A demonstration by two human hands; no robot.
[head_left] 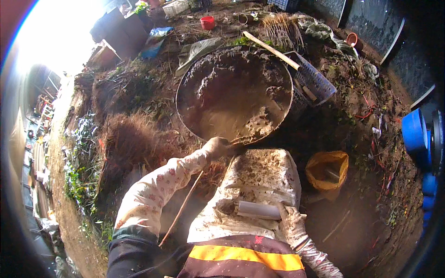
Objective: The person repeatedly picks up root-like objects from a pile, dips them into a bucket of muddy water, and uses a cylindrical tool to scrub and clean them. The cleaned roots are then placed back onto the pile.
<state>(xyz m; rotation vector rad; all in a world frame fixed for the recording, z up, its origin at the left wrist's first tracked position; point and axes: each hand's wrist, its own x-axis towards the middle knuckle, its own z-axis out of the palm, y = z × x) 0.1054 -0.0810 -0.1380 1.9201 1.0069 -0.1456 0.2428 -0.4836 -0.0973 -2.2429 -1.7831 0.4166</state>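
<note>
My left hand (217, 148), in a muddy glove, is closed at the near rim of a large round tub (178, 104). A muddy strand-like thing (246, 138) runs right from its fingers along the rim; what the fist grips is not clear. My gloved right hand (291, 223) is closed around the right end of a white tube (259, 211). The tube lies crosswise over a mud-stained white sheet (266, 173) on my lap, with a muddy lump (226, 206) at its left end. Brown, watery mud (227, 113) fills the tub.
A wooden handle (271, 50) rests across the tub's far right, by a grey plastic crate (317, 76). An open yellow bag (327, 171) stands to my right. Reddish twig bundles (127, 141) lie left. A thin stick (181, 208) slants beside my left arm. Blue containers (415, 132) line the right edge.
</note>
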